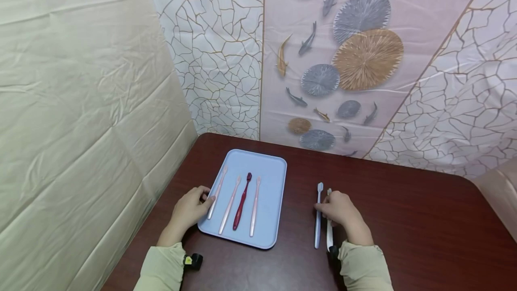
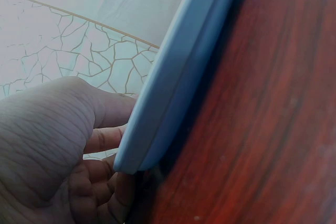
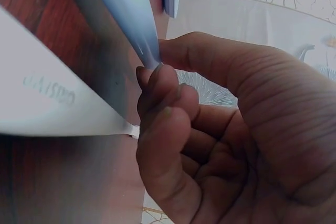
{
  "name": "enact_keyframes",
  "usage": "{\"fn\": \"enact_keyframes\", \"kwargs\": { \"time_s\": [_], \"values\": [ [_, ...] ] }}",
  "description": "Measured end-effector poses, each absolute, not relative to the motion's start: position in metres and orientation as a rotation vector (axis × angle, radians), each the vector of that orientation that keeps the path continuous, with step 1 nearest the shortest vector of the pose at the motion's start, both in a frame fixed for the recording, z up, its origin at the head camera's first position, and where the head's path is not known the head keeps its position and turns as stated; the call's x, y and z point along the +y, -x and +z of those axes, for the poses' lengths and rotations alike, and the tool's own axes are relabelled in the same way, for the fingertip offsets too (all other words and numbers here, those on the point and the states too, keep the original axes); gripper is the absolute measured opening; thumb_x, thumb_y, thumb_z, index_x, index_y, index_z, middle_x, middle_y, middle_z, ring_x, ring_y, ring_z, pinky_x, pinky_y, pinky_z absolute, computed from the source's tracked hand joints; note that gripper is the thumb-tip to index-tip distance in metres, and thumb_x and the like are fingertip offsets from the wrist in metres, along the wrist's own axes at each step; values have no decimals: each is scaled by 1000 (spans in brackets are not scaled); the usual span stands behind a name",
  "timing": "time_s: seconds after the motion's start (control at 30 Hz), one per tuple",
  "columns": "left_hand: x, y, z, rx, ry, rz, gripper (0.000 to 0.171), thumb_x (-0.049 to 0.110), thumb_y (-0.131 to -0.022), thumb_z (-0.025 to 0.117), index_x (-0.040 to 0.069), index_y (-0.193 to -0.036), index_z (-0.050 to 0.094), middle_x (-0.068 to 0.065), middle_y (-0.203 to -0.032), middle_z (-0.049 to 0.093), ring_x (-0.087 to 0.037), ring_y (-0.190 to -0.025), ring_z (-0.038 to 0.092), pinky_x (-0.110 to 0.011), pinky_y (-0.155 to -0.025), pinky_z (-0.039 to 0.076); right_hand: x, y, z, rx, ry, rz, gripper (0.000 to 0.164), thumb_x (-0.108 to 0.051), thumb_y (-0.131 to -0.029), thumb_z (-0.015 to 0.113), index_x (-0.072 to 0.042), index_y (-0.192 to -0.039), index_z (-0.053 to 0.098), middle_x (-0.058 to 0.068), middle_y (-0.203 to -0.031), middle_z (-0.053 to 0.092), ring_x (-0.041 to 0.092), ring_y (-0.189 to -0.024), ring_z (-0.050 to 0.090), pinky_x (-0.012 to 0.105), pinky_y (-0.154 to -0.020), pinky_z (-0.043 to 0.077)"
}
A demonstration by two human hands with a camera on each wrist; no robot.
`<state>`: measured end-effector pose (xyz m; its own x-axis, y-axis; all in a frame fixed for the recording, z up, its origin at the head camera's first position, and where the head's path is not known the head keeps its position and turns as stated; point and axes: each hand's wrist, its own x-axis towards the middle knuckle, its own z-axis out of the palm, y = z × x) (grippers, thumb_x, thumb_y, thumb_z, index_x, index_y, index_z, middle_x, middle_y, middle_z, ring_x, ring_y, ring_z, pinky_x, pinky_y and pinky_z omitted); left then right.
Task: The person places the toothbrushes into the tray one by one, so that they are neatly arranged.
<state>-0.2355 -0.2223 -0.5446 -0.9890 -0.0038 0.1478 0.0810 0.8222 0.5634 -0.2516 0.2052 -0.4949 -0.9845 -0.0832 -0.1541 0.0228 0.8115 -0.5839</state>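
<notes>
At its left edge, the light blue tray (image 1: 269,201) is gripped by my left hand (image 1: 189,211), thumb at the rim and other fingers at the side in the left wrist view. On it lie a dark red toothbrush (image 1: 241,205) and three pale pink toothbrushes, the rightmost (image 1: 255,208) beside the red one. To the tray's right, my right hand (image 1: 342,212) pinches a blue toothbrush (image 1: 317,235) between thumb and fingers. A white toothbrush (image 3: 58,87) with lettering on its handle lies close beside it, partly hidden under the hand in the head view.
Everything rests on a dark reddish-brown table (image 1: 424,223). A patterned cloth (image 1: 230,57) hangs behind the far edge, and a cream cloth (image 1: 81,125) covers the left side. Black wrist straps (image 1: 196,262) sit at both cuffs.
</notes>
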Motion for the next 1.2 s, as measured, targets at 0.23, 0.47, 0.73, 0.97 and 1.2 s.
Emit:
{"fn": "enact_keyframes", "kwargs": {
  "time_s": [0.23,0.47,0.73,0.97,1.2],
  "values": [
    [-223,236,-545,-2864,50,-888,31,32,-94,69,10,-114,68,4,-88,59,-11,-75,55,-38,-69,46,203,250,-492,2810,76,-934,32,-23,-91,72,-5,-65,66,3,-56,58,16,-45,58,32,-46,52],
    [-222,236,-544,-2866,41,-896,31,32,-94,69,9,-114,68,3,-88,59,-11,-75,54,-37,-69,45,202,251,-492,2828,96,-937,32,-23,-90,73,-5,-64,66,2,-55,57,16,-42,58,32,-45,51],
    [-221,235,-542,-2872,38,-892,31,32,-94,68,9,-114,67,3,-89,59,-12,-76,54,-37,-69,45,204,253,-496,2802,71,-958,32,-24,-91,72,-5,-65,67,2,-56,58,15,-45,57,31,-46,51],
    [-221,235,-543,-2875,37,-896,31,33,-94,68,9,-115,67,3,-89,59,-11,-76,54,-37,-68,45,205,254,-497,2813,95,-954,33,-24,-90,72,-6,-63,66,2,-54,57,15,-41,56,31,-45,51],
    [-222,236,-545,-2880,31,-887,32,33,-94,68,10,-116,67,4,-89,59,-11,-76,54,-37,-68,45,204,254,-497,2820,98,-956,33,-24,-90,72,-7,-63,65,2,-54,57,15,-40,56,31,-44,50]
  ]
}}
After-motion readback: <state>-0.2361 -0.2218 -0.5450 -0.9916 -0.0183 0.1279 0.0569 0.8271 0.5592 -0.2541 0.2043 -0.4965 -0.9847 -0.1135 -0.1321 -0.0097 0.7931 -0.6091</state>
